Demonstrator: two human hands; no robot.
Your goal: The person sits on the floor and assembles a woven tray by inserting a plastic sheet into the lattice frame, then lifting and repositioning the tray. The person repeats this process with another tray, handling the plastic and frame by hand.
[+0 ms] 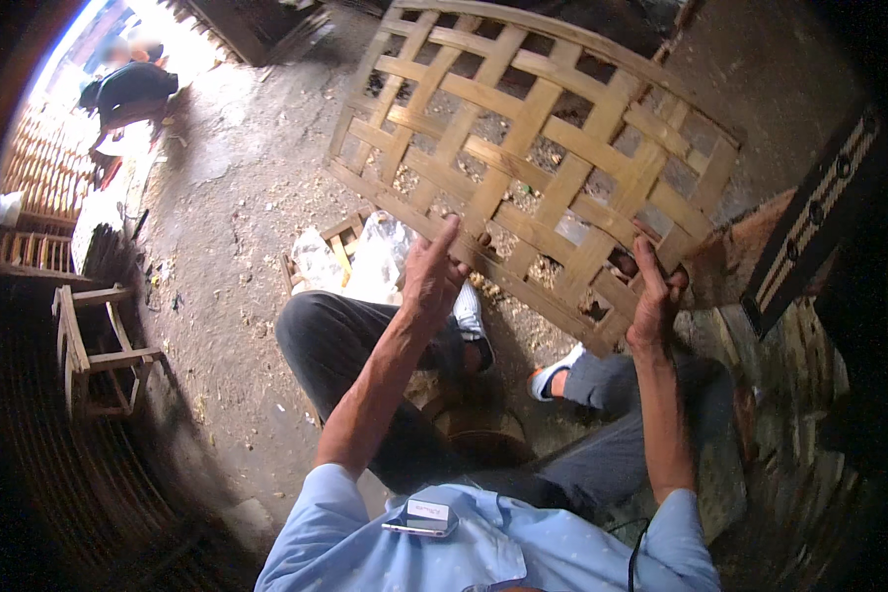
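Observation:
A woven bamboo lattice panel [533, 148] is held up in front of me, tilted, its open squares showing the ground behind. My left hand [432, 271] grips its lower left edge, index finger stretched up along a strip. My right hand [654, 296] clasps the lower right edge, fingers hooked through a gap. My knees in dark trousers [335, 340] and a white shoe [553, 375] are below the panel.
A small wooden stool [94, 350] stands at left on the dirt floor. Clear plastic bags [365, 261] and a small wooden frame lie beyond my left knee. Another person [123, 94] crouches far left by stacked bamboo work. A dark patterned board [809, 217] leans at right.

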